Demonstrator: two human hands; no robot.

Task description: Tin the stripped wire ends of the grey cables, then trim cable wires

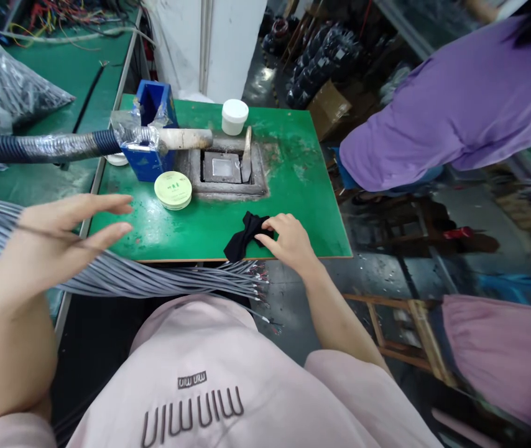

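Note:
My right hand [288, 239] pinches a crumpled piece of black cloth [242, 239] between thumb and fingers at the front edge of the green board [303, 211]. On the left, my left hand [67, 242] hovers above a thick bundle of grey cables [153, 280], thumb and fingers apart and nothing between them. The cables run across my lap, and their stripped ends with thin coloured wires [258, 280] lie just below the cloth. Behind the cloth, a solder pot [223, 169] with a shiny square of metal is set into the board. A flat scraper [247, 155] leans on its rim.
A round green-lidded tin [173, 190] and a white lidded tub [234, 117] stand near the pot. The extraction hose [92, 142] rests on a blue box [147, 163]. Another person in a purple top [433, 112] is at the right, near a wooden stool [426, 336].

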